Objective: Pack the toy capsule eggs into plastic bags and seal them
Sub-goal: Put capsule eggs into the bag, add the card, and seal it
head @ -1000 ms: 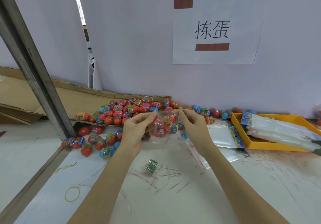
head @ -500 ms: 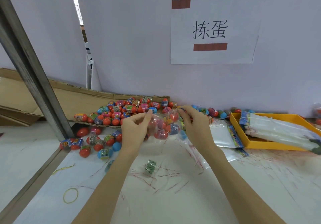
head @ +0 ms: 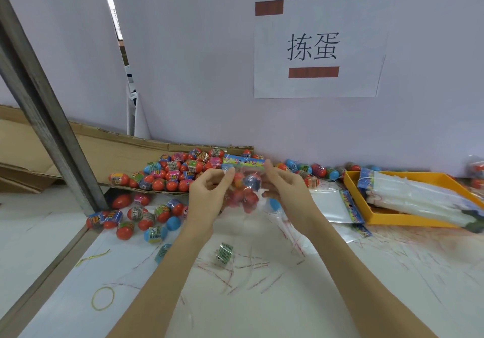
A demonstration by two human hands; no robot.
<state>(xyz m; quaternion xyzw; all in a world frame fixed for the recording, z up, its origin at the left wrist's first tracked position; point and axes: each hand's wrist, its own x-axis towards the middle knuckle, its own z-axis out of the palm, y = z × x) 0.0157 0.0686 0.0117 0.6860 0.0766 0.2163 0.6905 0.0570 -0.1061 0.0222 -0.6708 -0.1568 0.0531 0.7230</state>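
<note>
Item: clear plastic bag, filled with capsule eggs, held above the desk between both hands. Left hand and right hand pinch its top corners below the printed header. Seal: apparently in progress. Remaining: loose egg pile, unused bags in yellow tray.
</note>
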